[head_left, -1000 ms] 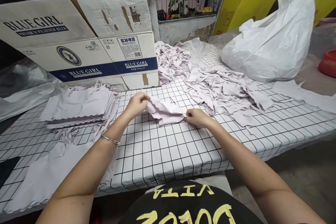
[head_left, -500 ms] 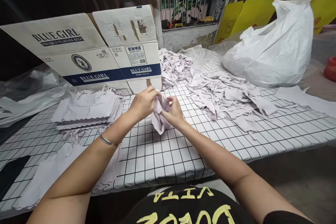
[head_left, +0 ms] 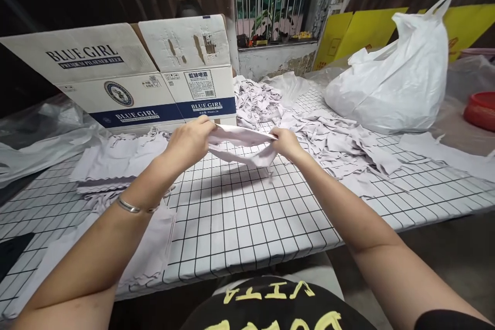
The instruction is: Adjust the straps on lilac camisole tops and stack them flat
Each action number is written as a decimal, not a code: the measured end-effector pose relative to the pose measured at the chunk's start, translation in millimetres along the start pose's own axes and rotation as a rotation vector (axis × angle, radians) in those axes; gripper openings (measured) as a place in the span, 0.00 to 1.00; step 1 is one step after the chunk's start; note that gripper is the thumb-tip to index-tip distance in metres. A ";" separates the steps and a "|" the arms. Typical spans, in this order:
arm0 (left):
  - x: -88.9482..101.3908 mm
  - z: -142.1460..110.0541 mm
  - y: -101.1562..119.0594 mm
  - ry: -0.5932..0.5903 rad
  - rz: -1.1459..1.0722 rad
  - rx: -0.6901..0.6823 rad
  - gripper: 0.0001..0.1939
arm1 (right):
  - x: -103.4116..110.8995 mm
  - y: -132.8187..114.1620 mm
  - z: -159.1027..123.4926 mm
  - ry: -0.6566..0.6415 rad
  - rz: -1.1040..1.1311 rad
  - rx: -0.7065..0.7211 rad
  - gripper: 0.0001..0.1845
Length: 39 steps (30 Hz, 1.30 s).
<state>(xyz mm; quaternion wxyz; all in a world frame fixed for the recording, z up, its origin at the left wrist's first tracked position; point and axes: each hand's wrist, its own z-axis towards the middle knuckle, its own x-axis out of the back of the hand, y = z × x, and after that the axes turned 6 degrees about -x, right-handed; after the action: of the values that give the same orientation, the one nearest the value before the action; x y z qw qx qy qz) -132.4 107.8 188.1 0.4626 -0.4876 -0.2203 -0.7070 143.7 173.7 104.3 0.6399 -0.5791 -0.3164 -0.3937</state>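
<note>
A pale lilac fabric piece (head_left: 242, 145) is stretched in the air between both my hands, just above the checked tablecloth (head_left: 240, 216). My left hand (head_left: 189, 140) pinches its left end, fingers closed. My right hand (head_left: 285, 143) grips its right end, fingers closed too. To the left lies a neat stack of the same fabric pieces (head_left: 116, 157). A loose heap of fabric pieces (head_left: 332, 139) spreads to the right of my hands.
A white "Blue Girl" cardboard box (head_left: 127, 75) stands behind the stack. A full white plastic bag (head_left: 398, 77) sits at the back right, a red bowl (head_left: 481, 109) at the far right. Clear plastic sheeting (head_left: 42, 129) lies at the left. Flat lilac fabric (head_left: 147, 252) hangs over the near edge.
My hands came together with the fabric bunched between them, then moved apart again. The piece now hangs stretched and lifted off the table.
</note>
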 end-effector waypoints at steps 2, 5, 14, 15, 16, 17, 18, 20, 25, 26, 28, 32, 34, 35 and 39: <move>-0.9 2.7 -5.6 -0.013 -0.015 0.025 0.22 | 8.9 5.3 2.9 -0.025 -0.057 0.003 0.13; -1.7 6.9 -18.0 -0.067 -0.084 0.088 0.19 | 28.6 14.5 10.4 -0.031 -0.118 0.024 0.13; -15.9 15.8 12.9 -0.177 -0.206 0.020 0.23 | 26.5 -8.1 -10.6 -0.152 0.063 0.154 0.28; -16.5 18.3 24.9 -0.183 -0.197 -0.004 0.22 | 15.0 -22.5 -18.5 -0.107 0.170 0.271 0.31; -15.7 20.9 36.5 -0.185 -0.181 -0.036 0.21 | 4.0 -37.1 -25.2 -0.036 0.239 0.361 0.31; -13.6 23.5 46.6 -0.185 -0.159 -0.067 0.19 | -5.4 -50.4 -30.0 0.059 0.259 0.400 0.26; -10.0 25.9 54.3 -0.184 -0.131 -0.096 0.17 | -12.2 -60.7 -32.3 0.159 0.241 0.407 0.20; -0.1 29.9 60.5 -0.172 -0.064 -0.116 0.13 | -16.5 -67.8 -29.5 0.322 0.123 0.364 0.12; 22.2 37.3 27.2 -0.150 0.072 -0.014 0.17 | 16.9 -16.1 -3.5 0.182 -0.138 0.175 0.15; 24.0 38.6 17.3 -0.157 0.082 0.002 0.19 | 27.9 -2.9 1.2 0.122 -0.164 0.132 0.15; 24.9 39.8 1.4 -0.185 0.085 0.020 0.21 | 49.9 18.0 9.0 0.032 -0.224 0.072 0.12; 10.5 25.9 -0.3 -0.219 0.042 0.004 0.22 | 72.6 40.5 16.6 -0.159 -0.114 -0.064 0.13; -9.4 7.2 14.5 -0.238 -0.022 -0.003 0.23 | 62.8 50.9 13.4 -0.265 0.178 -0.211 0.14; -22.6 -4.6 24.3 -0.264 -0.063 -0.006 0.23 | 52.6 57.5 9.3 -0.299 0.319 -0.280 0.15; -77.6 -53.4 63.4 -0.408 -0.226 0.012 0.25 | 1.7 89.7 -20.5 -0.326 0.604 -0.385 0.17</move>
<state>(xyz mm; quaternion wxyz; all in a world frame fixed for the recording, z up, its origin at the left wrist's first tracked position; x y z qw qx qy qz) -95.8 71.0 87.1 0.3292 -0.5900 -0.3665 -0.6397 221.5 154.9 59.0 0.5478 -0.8107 -0.1497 -0.1425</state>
